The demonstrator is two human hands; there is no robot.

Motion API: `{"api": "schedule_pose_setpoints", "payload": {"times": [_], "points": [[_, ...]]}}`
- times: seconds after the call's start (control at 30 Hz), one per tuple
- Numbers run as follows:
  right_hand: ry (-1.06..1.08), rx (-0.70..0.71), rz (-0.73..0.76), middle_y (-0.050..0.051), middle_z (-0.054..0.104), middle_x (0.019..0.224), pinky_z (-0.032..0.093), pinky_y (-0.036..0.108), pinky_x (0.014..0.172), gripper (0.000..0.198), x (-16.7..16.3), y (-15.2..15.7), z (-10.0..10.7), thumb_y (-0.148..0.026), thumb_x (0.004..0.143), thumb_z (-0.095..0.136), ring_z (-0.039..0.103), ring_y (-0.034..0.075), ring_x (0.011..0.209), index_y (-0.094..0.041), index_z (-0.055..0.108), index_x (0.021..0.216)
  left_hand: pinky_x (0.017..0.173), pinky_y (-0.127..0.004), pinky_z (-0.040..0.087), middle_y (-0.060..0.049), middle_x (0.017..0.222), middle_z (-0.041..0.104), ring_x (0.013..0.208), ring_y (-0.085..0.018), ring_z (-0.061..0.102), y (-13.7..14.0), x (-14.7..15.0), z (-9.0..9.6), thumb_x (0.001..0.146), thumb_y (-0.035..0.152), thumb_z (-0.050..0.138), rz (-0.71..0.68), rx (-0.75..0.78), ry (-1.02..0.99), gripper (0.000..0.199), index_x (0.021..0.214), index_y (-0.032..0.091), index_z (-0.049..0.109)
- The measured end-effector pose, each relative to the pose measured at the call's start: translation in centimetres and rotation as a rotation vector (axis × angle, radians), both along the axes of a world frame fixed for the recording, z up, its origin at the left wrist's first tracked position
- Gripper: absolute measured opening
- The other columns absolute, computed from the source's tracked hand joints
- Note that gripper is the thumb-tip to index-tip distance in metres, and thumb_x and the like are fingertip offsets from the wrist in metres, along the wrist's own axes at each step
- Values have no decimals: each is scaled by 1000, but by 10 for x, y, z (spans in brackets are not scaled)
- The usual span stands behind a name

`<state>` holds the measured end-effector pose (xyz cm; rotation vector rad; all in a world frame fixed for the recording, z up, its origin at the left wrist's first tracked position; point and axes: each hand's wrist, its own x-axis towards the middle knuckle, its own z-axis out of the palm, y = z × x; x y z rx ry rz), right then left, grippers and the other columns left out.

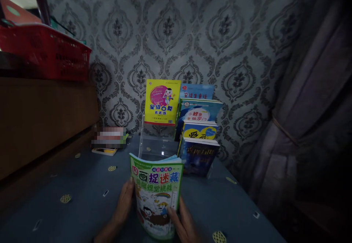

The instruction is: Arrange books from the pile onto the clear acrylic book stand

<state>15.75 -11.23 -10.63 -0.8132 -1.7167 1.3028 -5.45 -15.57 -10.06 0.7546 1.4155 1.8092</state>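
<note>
just in front of the clear stand (pixel 161 147), the left hand (pixel 125 199) and right hand (pixel 184 219) grip the green book (pixel 155 188) by its sides. it looks part done: the yellow book (pixel 162 101) and dark blue book (pixel 197 160) are in, the green one isn't yet.

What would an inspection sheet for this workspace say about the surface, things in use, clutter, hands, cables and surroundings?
Surface: dark blue cover with small scattered motifs.
Job's things: green picture book, held upright; beyond it, a clear rack with a yellow book at the left rear and several books in tiers at right, a dark blue book foremost.
Clutter: small pile at left, partly blurred.
Hands: left hand on the green picture book's left edge; right hand on its right, thumb on the cover.
Cables: nothing seen.
Surroundings: patterned wall, curtain, red basket.
</note>
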Motion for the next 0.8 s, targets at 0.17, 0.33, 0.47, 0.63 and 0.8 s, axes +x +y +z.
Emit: {"api": "schedule_pose_setpoints", "payload": {"times": [0.17,0.33,0.47,0.63,0.8], "points": [[-82,73,104,11,71,124,50,44,104,57,14,4,24,-66,89,53,63,31,119,-22,68,122,103,-46,50,-13,106,77,113,-36,65,-11,-6,21,65,91,54,-67,-15,152,83,96,16,75],[-101,146,167,10,75,98,56,40,85,47,17,12,56,-61,92,53,69,28,91,-19,72,97,95,-42,55,-10,118,74,106,-32,67,-29,-22,48,79,76,57,-385,-102,477,69,113,18,70],[-57,184,198,8,72,92,58,36,73,39,13,24,68,-57,91,57,67,24,80,-20,67,97,104,-43,50,-9,128,70,119,-32,62,-35,-40,62,87,62,57,-506,-146,729,54,122,22,67],[-62,301,210,6,69,89,57,33,67,27,2,51,90,-48,93,55,67,24,82,-22,59,98,103,-44,50,-8,126,69,118,-31,61,-19,-63,93,92,57,50,-461,-117,947,47,123,24,64],[-64,507,168,6,68,95,59,39,75,13,-15,95,156,-35,91,54,67,23,87,-22,56,95,95,-42,52,-8,115,70,107,-29,64,28,-83,165,90,45,52,-320,125,1148,33,112,22,62]]}}
